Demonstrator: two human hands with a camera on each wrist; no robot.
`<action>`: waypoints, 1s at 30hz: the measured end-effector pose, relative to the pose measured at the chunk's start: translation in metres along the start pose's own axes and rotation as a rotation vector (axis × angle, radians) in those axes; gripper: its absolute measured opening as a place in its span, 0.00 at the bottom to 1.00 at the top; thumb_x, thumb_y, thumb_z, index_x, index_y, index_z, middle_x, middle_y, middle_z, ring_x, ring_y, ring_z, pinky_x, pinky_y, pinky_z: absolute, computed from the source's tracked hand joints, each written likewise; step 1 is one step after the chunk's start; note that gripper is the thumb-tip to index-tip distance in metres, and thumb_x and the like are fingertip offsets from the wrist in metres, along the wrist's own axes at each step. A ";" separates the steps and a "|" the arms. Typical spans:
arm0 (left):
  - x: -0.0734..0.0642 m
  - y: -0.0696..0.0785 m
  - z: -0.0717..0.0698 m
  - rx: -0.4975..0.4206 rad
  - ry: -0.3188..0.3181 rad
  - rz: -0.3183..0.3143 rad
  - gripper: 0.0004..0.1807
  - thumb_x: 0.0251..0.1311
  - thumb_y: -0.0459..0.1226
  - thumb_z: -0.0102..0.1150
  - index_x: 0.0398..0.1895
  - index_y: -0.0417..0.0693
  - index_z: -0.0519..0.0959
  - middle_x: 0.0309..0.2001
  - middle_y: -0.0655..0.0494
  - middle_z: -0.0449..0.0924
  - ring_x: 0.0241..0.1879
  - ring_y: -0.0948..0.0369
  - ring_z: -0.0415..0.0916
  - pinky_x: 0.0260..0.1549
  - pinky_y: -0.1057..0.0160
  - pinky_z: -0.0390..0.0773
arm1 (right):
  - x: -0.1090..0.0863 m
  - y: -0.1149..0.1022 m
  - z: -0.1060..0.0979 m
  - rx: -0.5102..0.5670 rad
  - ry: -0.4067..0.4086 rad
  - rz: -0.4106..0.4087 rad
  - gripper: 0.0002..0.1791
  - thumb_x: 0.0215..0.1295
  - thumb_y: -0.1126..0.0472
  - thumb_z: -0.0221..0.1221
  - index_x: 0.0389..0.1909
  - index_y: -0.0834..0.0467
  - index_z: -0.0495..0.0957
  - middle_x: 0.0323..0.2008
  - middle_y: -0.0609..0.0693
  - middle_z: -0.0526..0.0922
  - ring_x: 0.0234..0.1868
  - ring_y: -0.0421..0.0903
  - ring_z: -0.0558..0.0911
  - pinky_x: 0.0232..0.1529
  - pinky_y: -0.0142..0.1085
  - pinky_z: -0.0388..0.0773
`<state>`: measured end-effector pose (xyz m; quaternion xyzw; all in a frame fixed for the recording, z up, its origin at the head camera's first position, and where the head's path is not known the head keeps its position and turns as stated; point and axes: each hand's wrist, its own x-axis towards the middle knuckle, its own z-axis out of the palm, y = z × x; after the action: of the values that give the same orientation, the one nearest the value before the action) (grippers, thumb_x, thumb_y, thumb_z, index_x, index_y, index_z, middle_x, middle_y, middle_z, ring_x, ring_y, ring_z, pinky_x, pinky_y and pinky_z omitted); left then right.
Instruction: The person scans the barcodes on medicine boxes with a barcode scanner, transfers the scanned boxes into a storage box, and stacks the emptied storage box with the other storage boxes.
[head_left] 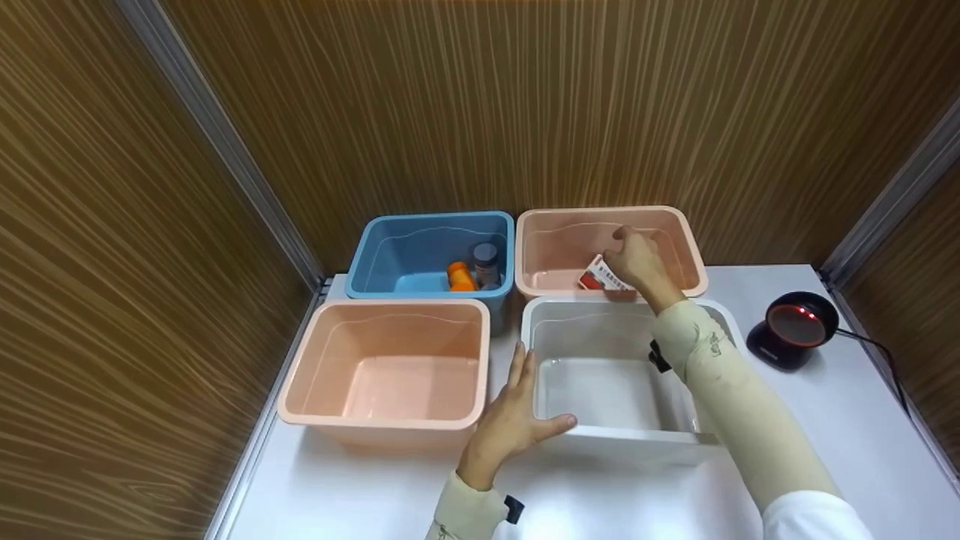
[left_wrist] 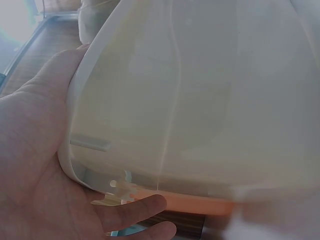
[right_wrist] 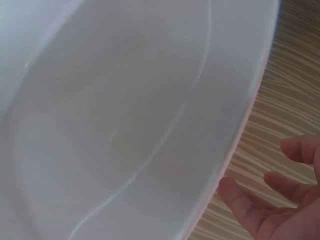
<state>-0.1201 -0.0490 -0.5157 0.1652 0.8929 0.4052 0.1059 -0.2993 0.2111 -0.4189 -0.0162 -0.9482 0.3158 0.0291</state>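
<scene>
My left hand lies against the front left corner of a white bin, fingers extended along its side and thumb over the front rim. In the left wrist view the palm is right at the bin's rim. My right hand reaches across the white bin and hangs over the pink bin behind it. A small red and white box with printing shows in that pink bin, just below the hand. In the right wrist view the right fingers are apart, with nothing between them.
At the back left, a blue bin holds an orange bottle and a dark-capped jar. A second pink bin stands at front left. To the right is a black scanner with a cable. Wood-grain panels enclose the white table.
</scene>
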 end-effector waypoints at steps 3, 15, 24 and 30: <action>0.001 -0.002 0.000 -0.007 0.006 0.003 0.67 0.50 0.70 0.66 0.83 0.53 0.39 0.81 0.61 0.24 0.72 0.44 0.58 0.63 0.44 0.68 | -0.006 -0.003 -0.009 -0.012 -0.026 -0.011 0.28 0.68 0.59 0.55 0.65 0.69 0.69 0.54 0.68 0.79 0.49 0.61 0.77 0.53 0.54 0.73; 0.003 -0.009 -0.005 -0.006 0.008 -0.002 0.67 0.50 0.70 0.65 0.83 0.53 0.39 0.82 0.60 0.25 0.74 0.43 0.55 0.64 0.42 0.65 | -0.052 -0.016 -0.056 -0.088 -0.025 -0.185 0.23 0.70 0.59 0.56 0.59 0.68 0.74 0.50 0.69 0.81 0.53 0.66 0.79 0.55 0.60 0.70; 0.003 -0.008 -0.004 0.005 0.003 0.002 0.63 0.56 0.69 0.60 0.83 0.53 0.39 0.82 0.58 0.26 0.74 0.43 0.55 0.65 0.41 0.65 | -0.110 0.019 -0.090 -0.170 -0.232 -0.256 0.29 0.71 0.57 0.60 0.68 0.66 0.70 0.60 0.74 0.74 0.60 0.72 0.72 0.57 0.68 0.67; 0.002 -0.007 -0.007 -0.003 0.019 0.025 0.55 0.65 0.62 0.57 0.83 0.50 0.40 0.82 0.56 0.25 0.75 0.42 0.52 0.65 0.41 0.63 | -0.145 0.052 -0.090 -0.225 -0.281 -0.190 0.37 0.70 0.54 0.60 0.74 0.65 0.61 0.68 0.79 0.59 0.66 0.77 0.63 0.58 0.73 0.61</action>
<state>-0.1260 -0.0573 -0.5169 0.1726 0.8912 0.4092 0.0926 -0.1482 0.2997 -0.3844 0.1143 -0.9695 0.2030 -0.0756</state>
